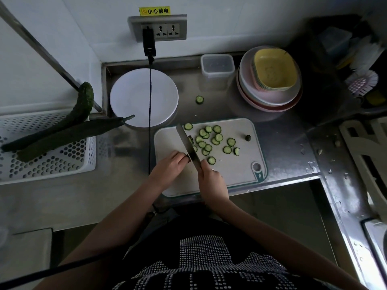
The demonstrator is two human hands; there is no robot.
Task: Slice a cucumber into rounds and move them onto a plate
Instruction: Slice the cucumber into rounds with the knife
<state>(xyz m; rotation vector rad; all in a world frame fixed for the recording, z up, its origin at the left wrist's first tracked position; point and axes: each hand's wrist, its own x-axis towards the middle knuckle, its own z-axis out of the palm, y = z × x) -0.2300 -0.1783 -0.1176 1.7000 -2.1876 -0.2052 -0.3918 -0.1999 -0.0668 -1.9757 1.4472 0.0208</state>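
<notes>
**Cucumber stub under the knife, rounds spread on the board**

Right hand [211, 177]: fingers wrapped round the handle of the knife [187, 146]; grip tight on it. Blade runs up and left from the hand across the cutting board [236, 166], edge down on the board.

Left hand [170, 166]: fingers curled, fingertips bunched against the left face of the blade, pinching the last dark stub of cucumber [188, 159]. Only a sliver of the stub shows between fingers and steel; it seems short, but most of it is hidden.

Cucumber rounds [209, 141]: a loose scatter on the board to the right of the blade, some overlapping in the middle cluster, a few lying singly toward the right edge and near the hand. One round sits at the top of the board beside the knife tip. A stray round [199, 99] lies off the board on the steel tabletop [282, 147], between the plate and a clear plastic container [217, 66]. A dark cucumber end [248, 137] rests alone near the board's right edge.

White plate [134, 95]: behind and left of the board, no rounds on it. A black cable [150, 122] hangs from the wall socket [159, 28] and crosses the plate's right part.

Left side: two whole cucumbers [69, 130] lie across a white perforated basket [52, 162], one tip reaching over the plate's rim.

Back right: stack of bowls [270, 88] with yellow dishes on top; a scrub brush [363, 82] beyond it.
</notes>
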